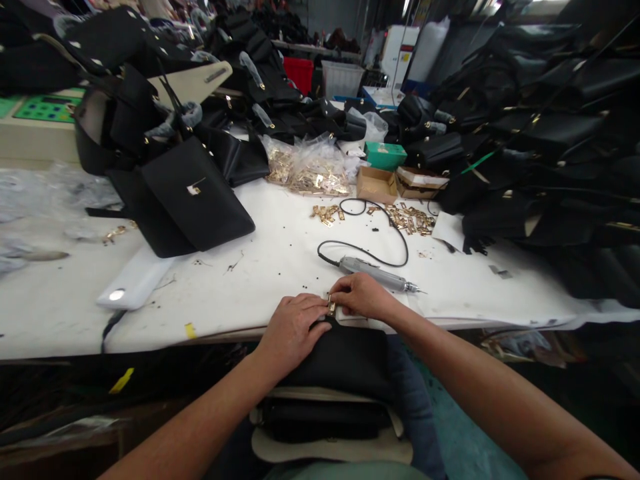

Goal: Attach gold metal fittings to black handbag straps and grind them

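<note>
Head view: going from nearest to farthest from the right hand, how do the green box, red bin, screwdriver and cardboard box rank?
From the right hand:
1. Screwdriver, just beyond it on the table.
2. Cardboard box, farther back.
3. Green box, behind that.
4. Red bin, background, to the left.

The left hand [295, 328] and right hand [364, 295] are bare, as are both forearms [473, 367]. Well below the grip shows a muted green top [325, 471]; below and right of it, a blue trouser leg [419, 420].
</note>
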Demonstrator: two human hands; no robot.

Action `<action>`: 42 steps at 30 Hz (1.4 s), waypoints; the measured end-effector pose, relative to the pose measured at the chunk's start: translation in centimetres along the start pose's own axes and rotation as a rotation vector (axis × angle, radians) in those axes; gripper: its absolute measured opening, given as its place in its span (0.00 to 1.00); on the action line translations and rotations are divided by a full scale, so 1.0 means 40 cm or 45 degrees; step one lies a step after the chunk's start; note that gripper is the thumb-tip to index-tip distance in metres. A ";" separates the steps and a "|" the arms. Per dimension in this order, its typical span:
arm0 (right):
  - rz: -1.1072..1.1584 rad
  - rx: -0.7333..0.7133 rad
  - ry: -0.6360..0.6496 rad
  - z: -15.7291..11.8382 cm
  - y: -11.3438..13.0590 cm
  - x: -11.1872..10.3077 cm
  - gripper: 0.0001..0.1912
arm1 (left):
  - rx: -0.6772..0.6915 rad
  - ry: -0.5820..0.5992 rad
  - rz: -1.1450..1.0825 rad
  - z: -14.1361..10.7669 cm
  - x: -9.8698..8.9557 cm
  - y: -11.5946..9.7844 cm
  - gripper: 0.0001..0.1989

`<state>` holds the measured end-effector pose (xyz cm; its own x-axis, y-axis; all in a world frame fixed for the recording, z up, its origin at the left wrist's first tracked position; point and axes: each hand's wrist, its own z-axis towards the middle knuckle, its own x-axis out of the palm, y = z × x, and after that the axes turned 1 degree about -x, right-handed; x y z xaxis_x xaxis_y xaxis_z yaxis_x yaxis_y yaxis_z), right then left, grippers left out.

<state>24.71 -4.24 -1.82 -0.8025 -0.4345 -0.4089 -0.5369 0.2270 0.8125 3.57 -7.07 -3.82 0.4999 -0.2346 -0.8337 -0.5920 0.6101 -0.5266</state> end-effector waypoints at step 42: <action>-0.116 -0.252 -0.196 -0.013 -0.040 0.010 0.07 | 0.038 0.109 0.125 0.007 -0.021 -0.027 0.11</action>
<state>25.38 -5.22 -3.06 -0.7915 -0.3045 -0.5299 -0.5594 0.0115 0.8288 3.96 -7.31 -2.51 0.3837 -0.2354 -0.8929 -0.6156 0.6555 -0.4374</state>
